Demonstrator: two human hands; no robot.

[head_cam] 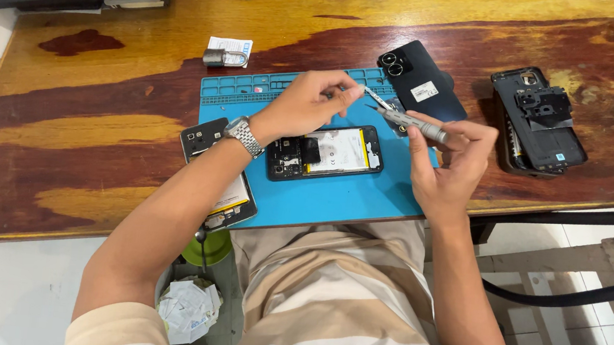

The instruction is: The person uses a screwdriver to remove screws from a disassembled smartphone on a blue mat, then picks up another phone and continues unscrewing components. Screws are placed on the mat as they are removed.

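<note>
Lap: beige-and-cream striped clothing (339,303) filled the bottom of the view, with a bin of crumpled paper (189,307) just left of the knees.
Right hand (449,164): fingers were curled shut around a slim grey metal screwdriver (415,123), held near its rear end, tip pointing left and slightly up.
Left hand (306,105): thumb and forefinger were pinched closed on thin silver tweezers (374,96), whose points met the screwdriver's tip; whether anything sat between the points could not be told.
Wrist: a silver metal link watch (243,135) sat on the left forearm.
Opened phone: a black smartphone with its back removed (324,152), yellow-edged battery showing, lay flat on the mat directly below both hands, untouched.
Mat: a blue rubber repair mat (335,194) lay at the table's near edge.
Second phone: another opened black handset (218,179) lay half on the mat's left edge, under the left forearm.
Back cover: a black phone rear shell with twin camera rings (421,78) rested at the mat's top right corner.
Third phone: a dismantled black phone frame (541,120) lay well to the right on the bare wood.
Padlock: a small silver padlock (222,57) sat above the mat's top left corner.
Table: a varnished, dark-streaked wooden tabletop (105,85) carried everything.
</note>
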